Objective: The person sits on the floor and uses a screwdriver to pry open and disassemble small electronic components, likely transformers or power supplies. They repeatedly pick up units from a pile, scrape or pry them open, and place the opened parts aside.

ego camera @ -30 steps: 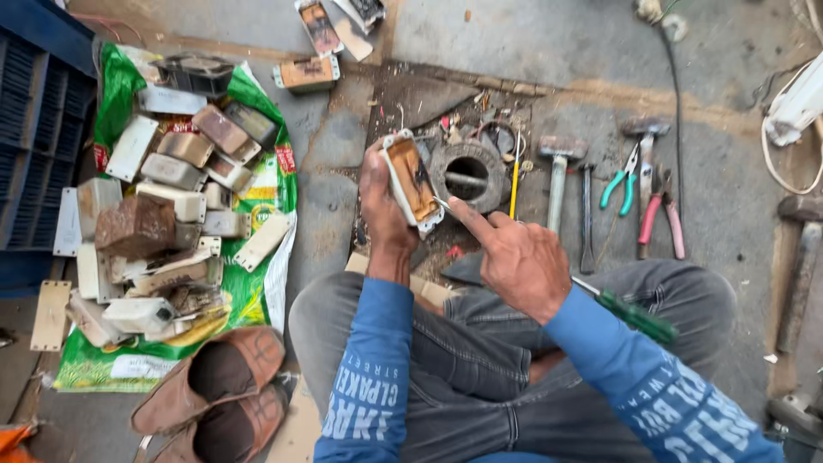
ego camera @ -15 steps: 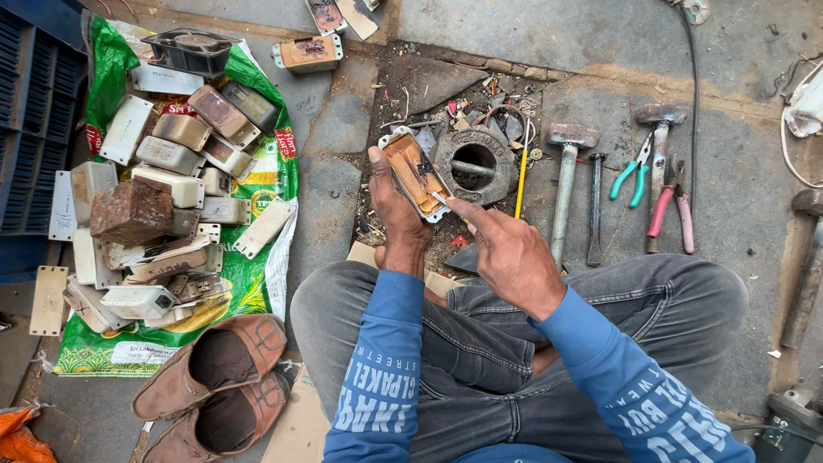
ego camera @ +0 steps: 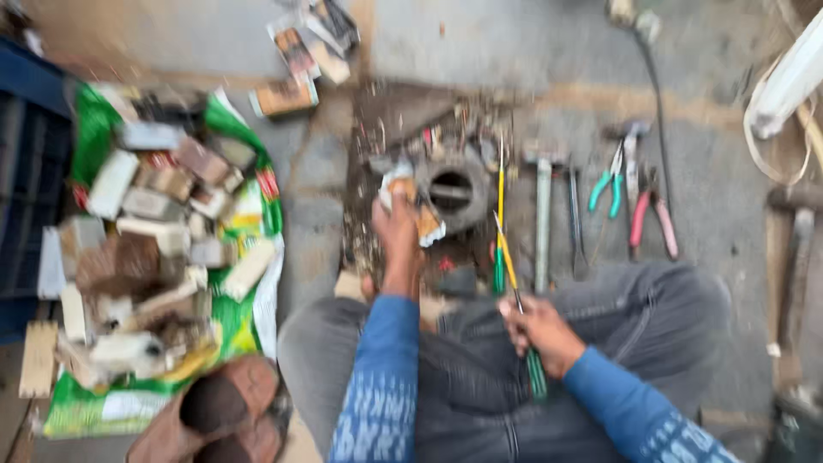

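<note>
Gripping a small white-and-orange part (ego camera: 410,206), my left hand (ego camera: 396,231) holds it just beside the round metal housing (ego camera: 454,190). My right hand (ego camera: 538,330), nearer my lap, clasps a yellow-shafted screwdriver (ego camera: 513,283).

Grey concrete floor (ego camera: 514,43), green sack (ego camera: 94,411), hammer (ego camera: 543,206), pliers (ego camera: 610,184), brown shoes (ego camera: 223,411)

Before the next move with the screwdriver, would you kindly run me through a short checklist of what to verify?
1. Left hand grips the small orange-and-white part: ok.
2. Right hand holds the green-handled screwdriver: ok.
3. Screwdriver tip clear of the part: ok, it stands apart to the right.
4. Fingers of the left hand out of the tip's path: cannot tell, picture blurred.
5. Hammer and pliers lying on the ground, clear of both hands: ok.
</note>
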